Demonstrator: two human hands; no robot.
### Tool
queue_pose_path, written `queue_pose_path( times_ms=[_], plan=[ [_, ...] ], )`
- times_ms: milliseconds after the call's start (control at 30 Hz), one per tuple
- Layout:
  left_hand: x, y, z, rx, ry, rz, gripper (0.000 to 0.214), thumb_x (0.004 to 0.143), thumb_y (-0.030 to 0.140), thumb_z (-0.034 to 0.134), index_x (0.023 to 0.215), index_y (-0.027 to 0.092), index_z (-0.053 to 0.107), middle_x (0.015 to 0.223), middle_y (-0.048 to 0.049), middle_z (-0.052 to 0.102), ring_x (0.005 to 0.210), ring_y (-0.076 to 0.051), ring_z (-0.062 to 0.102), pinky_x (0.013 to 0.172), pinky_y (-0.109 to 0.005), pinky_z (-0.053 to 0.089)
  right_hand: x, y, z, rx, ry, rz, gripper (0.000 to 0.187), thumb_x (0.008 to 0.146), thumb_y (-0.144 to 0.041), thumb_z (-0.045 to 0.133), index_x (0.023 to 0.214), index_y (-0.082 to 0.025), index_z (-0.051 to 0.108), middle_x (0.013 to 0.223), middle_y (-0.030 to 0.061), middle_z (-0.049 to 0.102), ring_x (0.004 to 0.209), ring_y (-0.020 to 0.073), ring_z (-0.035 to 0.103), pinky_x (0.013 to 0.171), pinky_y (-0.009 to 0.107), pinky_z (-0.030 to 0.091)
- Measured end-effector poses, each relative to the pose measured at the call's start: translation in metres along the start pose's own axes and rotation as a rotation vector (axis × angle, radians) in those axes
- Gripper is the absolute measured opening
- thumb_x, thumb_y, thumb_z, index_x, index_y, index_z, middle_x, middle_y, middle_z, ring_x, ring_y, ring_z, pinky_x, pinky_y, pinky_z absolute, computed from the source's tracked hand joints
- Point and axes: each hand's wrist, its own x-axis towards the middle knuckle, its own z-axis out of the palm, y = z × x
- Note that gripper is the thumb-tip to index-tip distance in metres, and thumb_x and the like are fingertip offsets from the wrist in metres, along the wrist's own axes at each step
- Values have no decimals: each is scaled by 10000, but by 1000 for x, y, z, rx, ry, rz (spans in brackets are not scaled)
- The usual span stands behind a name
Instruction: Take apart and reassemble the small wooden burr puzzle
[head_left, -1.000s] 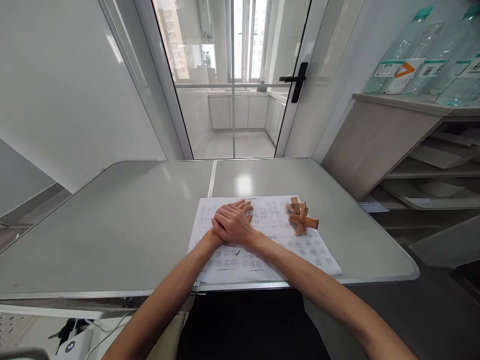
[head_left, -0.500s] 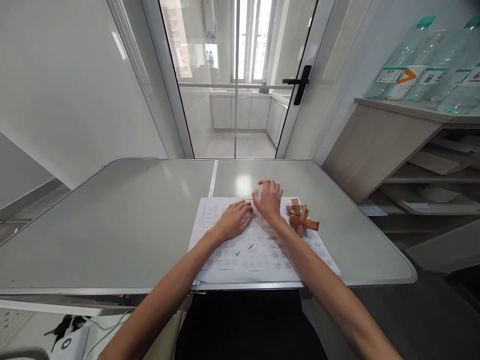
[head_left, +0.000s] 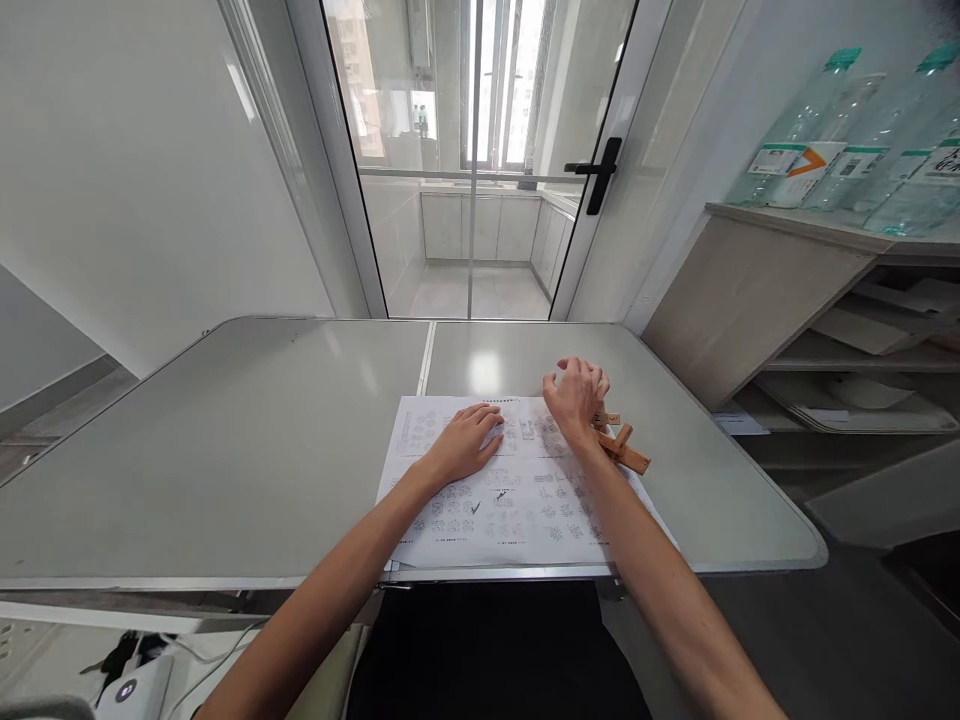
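Crossed brown wooden pieces, partly hidden, lie at the right edge of flat printed white paper.

Bright, cool daylight came through the window beyond the far edge of the counter, its panes washed nearly white, and a pale spot of glare lay on the counter's far half. The shelf unit and floor right of the counter sat dimmer. Wide-angle stretch skewed the surroundings, and print on the paper atop the counter looked too soft to read.
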Motion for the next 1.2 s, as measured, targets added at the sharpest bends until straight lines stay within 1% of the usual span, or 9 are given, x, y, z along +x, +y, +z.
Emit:
queue_pose_path(
  times_ms=[133, 267, 433, 567, 700, 833, 1000, 1133, 1200],
  plan=[
    [0, 1, -2, -2, 7, 1, 286, 1056, 313, 523, 1291, 218, 656, 1460, -118, 666, 1418, -304, 580, 1195, -543, 479, 6, 7, -9, -8, -20, 75, 273, 918, -258, 503, 1139, -179, 642, 1221, 180, 710, 1278, 358, 508, 1116, 533, 303],
    [0, 2, -2, 2, -1, -1, 297, 1057, 305, 518, 1304, 216, 657, 1451, -110, 676, 1413, -311, 582, 1190, -546, 485, 11, 16, -17, -7, -108, 169, 211, 902, -253, 556, 1068, -195, 673, 1072, 144, 739, 1052, 319, 636, 947, 448, 438],
    [0, 2, -2, 5, -7, -1, 298, 1055, 299, 517, 1305, 217, 657, 1446, -109, 677, 1410, -308, 582, 1191, -547, 486, 13, 12, -21, 8, -167, 212, 178, 946, -263, 564, 1053, -217, 699, 1007, 108, 758, 912, 272, 683, 825, 369, 466],
    [0, 3, -3, 7, -7, -2, 298, 1056, 301, 513, 1303, 222, 659, 1444, -109, 677, 1406, -304, 586, 1194, -544, 483, 13, 5, -23, 18, -168, 186, 204, 969, -265, 540, 1095, -231, 697, 1033, 88, 771, 982, 269, 687, 898, 382, 462],
    [0, 5, -5, 5, -13, -3, 306, 1056, 297, 508, 1309, 216, 660, 1435, -109, 685, 1405, -303, 588, 1192, -539, 484, 13, 10, -26, 8, -168, 197, 225, 930, -227, 562, 1114, -200, 689, 1068, 113, 773, 1097, 307, 667, 1005, 442, 427],
    [0, 6, -6, 0, -13, -3, 307, 1054, 303, 507, 1306, 219, 664, 1436, -112, 685, 1402, -309, 588, 1188, -548, 485, 14, 15, -25, 26, -206, 213, 246, 916, -234, 577, 1129, -189, 693, 1059, 130, 775, 981, 297, 695, 885, 404, 473],
    [0, 5, -6, -14, -4, 0, 303, 1051, 304, 516, 1305, 234, 666, 1427, -113, 687, 1404, -308, 589, 1187, -550, 484, 14, 6, -23, 90, -242, 92, 235, 960, -311, 553, 1105, -231, 720, 1037, 91, 790, 969, 264, 700, 845, 353, 477],
    [0, 4, -5, -17, -12, -2, 298, 1055, 300, 514, 1301, 226, 666, 1440, -113, 682, 1403, -309, 590, 1194, -553, 476, 12, 7, -24, 51, -190, 114, 270, 948, -264, 514, 1141, -196, 690, 1107, 126, 780, 1124, 320, 655, 1040, 472, 407],
    [-1, 5, -6, -14, -20, -5, 299, 1056, 297, 515, 1304, 220, 664, 1449, -113, 676, 1409, -311, 585, 1198, -553, 471, 11, 11, -25, 22, -193, 147, 264, 911, -241, 541, 1125, -181, 683, 1111, 142, 774, 1181, 350, 629, 1069, 518, 382]
  ],
)
